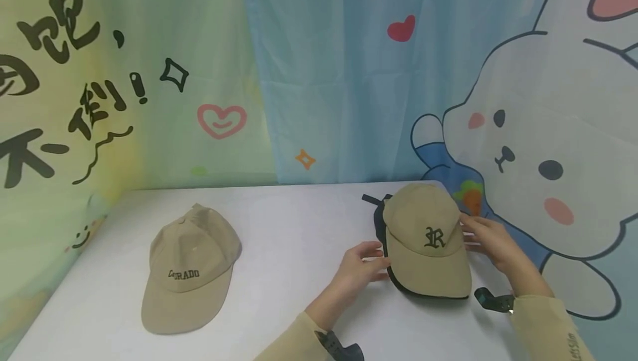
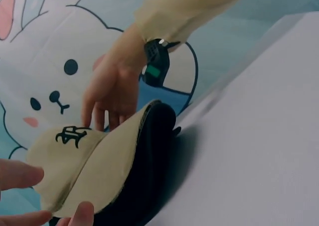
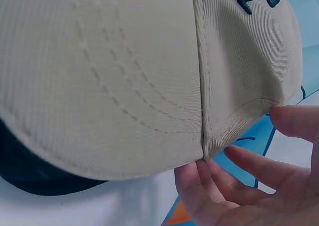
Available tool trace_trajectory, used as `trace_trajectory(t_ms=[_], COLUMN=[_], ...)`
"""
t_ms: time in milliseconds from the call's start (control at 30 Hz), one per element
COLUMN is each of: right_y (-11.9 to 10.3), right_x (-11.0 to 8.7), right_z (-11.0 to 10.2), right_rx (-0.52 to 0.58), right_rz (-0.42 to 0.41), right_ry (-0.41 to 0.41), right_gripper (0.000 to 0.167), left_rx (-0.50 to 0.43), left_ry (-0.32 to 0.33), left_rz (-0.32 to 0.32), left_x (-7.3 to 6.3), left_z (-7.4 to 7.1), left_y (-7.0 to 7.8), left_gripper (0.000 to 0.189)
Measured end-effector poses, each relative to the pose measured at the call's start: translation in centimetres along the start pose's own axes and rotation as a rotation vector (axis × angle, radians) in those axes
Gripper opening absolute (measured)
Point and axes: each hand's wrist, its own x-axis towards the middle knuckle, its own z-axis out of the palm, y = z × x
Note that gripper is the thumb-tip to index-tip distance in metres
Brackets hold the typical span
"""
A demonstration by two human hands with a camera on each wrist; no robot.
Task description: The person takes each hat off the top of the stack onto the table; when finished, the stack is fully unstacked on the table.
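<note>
Head view: tan cap with dark lettering (image 1: 423, 217) sits right of centre, between the two hands, its long axis running from crown above to brim below. Left hand (image 1: 356, 272) lies left of it, beside the brim; right hand (image 1: 490, 239) lies right, along the crown. Neither is clearly nearer: both have fingertips at the cap's edges, fingers parted, no firm grip evident. A dark cap (image 2: 154, 151) underneath is mostly covered; whether the pair rests on the worktop (image 1: 299, 239) or is slightly raised cannot be told. Left wrist view cuts off most of the left hand at lower left; right wrist view crops the lettering at upper right.
</note>
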Motion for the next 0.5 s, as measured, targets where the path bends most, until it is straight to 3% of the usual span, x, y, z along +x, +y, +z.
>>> trace_trajectory(t_ms=[167,500], right_y=[0.0,0.0], right_x=[-0.2,-0.6], right_z=[0.2,0.3], right_rx=[-0.016,-0.032], right_rz=[-0.013,-0.026], right_ry=[0.004,0.009], right_gripper=[0.095,0.091], left_rx=[-0.07,-0.111], left_ry=[-0.088,-0.094], left_rz=[-0.01,-0.033], left_x=[0.1,0.4], left_z=[0.4,1.4], left_y=[0.0,0.5], left_gripper=[0.048,0.044])
